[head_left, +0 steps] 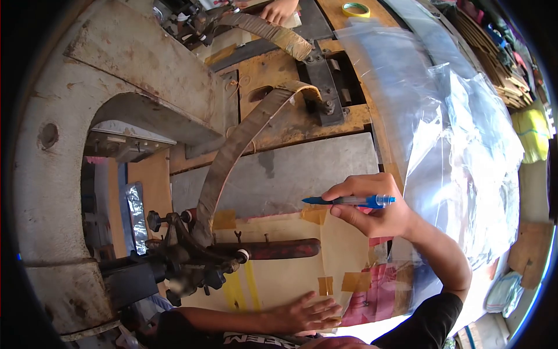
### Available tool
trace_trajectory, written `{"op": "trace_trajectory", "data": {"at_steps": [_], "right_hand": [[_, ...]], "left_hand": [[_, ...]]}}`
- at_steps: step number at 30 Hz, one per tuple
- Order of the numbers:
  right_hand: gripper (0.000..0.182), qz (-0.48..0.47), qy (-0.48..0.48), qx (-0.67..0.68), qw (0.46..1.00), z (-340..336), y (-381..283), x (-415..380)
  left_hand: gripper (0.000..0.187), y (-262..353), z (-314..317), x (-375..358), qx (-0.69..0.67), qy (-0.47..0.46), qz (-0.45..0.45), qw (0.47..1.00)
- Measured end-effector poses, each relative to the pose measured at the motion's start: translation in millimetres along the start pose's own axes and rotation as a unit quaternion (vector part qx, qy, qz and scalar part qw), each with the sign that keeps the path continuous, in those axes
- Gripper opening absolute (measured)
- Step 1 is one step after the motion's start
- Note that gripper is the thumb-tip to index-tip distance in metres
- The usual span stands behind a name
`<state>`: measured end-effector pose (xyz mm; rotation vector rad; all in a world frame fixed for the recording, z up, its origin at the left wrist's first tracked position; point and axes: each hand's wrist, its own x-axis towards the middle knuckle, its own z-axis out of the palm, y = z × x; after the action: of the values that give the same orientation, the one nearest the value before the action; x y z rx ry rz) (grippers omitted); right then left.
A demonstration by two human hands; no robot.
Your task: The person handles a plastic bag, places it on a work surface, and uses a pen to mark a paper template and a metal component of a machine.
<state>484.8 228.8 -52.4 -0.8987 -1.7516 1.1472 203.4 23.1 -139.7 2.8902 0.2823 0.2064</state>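
My right hand grips a blue pen with a partly clear barrel, its pointed end toward the left, above the work surface. The fingers are closed around it. Near my body, my left hand lies flat with its fingers spread on a cream-coloured sheet. Pieces of brown tape hold the sheet's edges, and a yellow double stripe runs across it. Beyond the sheet is a grey metal plate. A dark, worn bar extends over the sheet between my hands.
A large worn machine frame stands at left, with black knobs and a curved, wrapped strap. Clear plastic sheets are heaped at right. A yellow tape roll and another person's hand appear at the top.
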Motion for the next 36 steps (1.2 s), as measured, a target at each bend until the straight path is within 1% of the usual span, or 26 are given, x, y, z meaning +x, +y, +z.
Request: {"op": "trace_trajectory", "data": {"at_steps": [2, 6, 8, 9, 10, 11, 12, 14, 16, 17, 18, 20, 21, 24, 25, 26, 28, 32, 34, 36], "right_hand": [[0.018, -0.036, 0.021, -0.008, 0.999, -1, 4, 5], [0.016, -0.035, 0.005, -0.009, 0.999, -4, 13, 15], [0.017, -0.037, 0.013, -0.003, 0.999, -1, 17, 22], [0.017, -0.028, 0.008, 0.005, 1.0, 0, 19, 26], [0.017, -0.041, 0.003, -0.007, 0.999, 1, 20, 31], [0.017, -0.053, -0.003, -0.019, 0.998, 2, 22, 35], [0.017, -0.036, -0.01, -0.009, 0.999, 3, 24, 39], [0.02, -0.039, -0.01, -0.015, 0.999, 8, 30, 43], [0.02, -0.019, -0.025, 0.0, 1.0, 13, 35, 47], [0.02, -0.021, -0.032, 0.002, 0.999, 14, 38, 50], [0.02, -0.01, -0.038, 0.011, 0.999, 15, 43, 52], [0.02, -0.002, -0.109, 0.03, 0.994, 16, 50, 54], [0.018, 0.07, -0.127, 0.074, 0.987, 19, 49, 54], [0.013, 0.125, -0.162, 0.129, 0.97, 32, 50, 54], [0.01, 0.105, -0.17, 0.111, 0.974, 36, 54, 54], [0.01, 0.111, -0.172, 0.116, 0.972, 39, 56, 55], [0.01, 0.074, -0.215, 0.107, 0.968, 44, 60, 58], [0.012, 0.029, -0.213, 0.131, 0.968, 55, 65, 64], [0.013, 0.031, -0.233, 0.123, 0.964, 57, 66, 66], [0.014, 0.027, -0.25, 0.113, 0.961, 60, 69, 69]], "left_hand": [[0.062, -1, 1, 0, -0.002, 0.0, 0.0, 1.0], [0.061, -2, 3, 0, 0.006, 0.015, -0.004, 1.0], [0.061, -5, 1, 0, 0.0, 0.019, -0.011, 1.0], [0.061, -7, 0, -1, -0.008, -0.001, 0.002, 1.0], [0.061, -6, -2, -3, -0.022, -0.021, 0.013, 0.999], [0.061, -5, -3, -3, -0.04, -0.024, 0.005, 0.999], [0.061, -6, -3, -2, -0.059, -0.029, 0.001, 0.998], [0.061, -8, -5, -2, -0.102, -0.038, -0.012, 0.994], [0.06, -9, -5, -1, -0.003, -0.014, -0.003, 1.0], [0.056, -7, -1, -1, 0.008, 0.0, -0.012, 1.0], [0.056, -7, -2, 0, -0.005, -0.003, -0.02, 1.0], [0.053, -9, -4, 1, -0.011, -0.011, -0.011, 1.0], [0.05, -9, -6, 2, -0.035, 0.0, -0.027, 0.999], [0.051, -11, -6, 3, -0.045, 0.006, -0.03, 0.999], [0.052, -11, -6, 2, -0.05, -0.001, -0.022, 0.999], [0.052, -10, -5, 2, -0.057, -0.003, -0.026, 0.998], [0.053, -9, -4, 0, 0.001, -0.017, -0.01, 1.0], [0.054, -10, -2, -1, -0.028, -0.021, -0.006, 0.999], [0.049, -5, 6, -2, -0.035, 0.007, 0.01, 0.999], [0.049, -5, 8, -2, -0.033, 0.014, 0.009, 0.999]]}}
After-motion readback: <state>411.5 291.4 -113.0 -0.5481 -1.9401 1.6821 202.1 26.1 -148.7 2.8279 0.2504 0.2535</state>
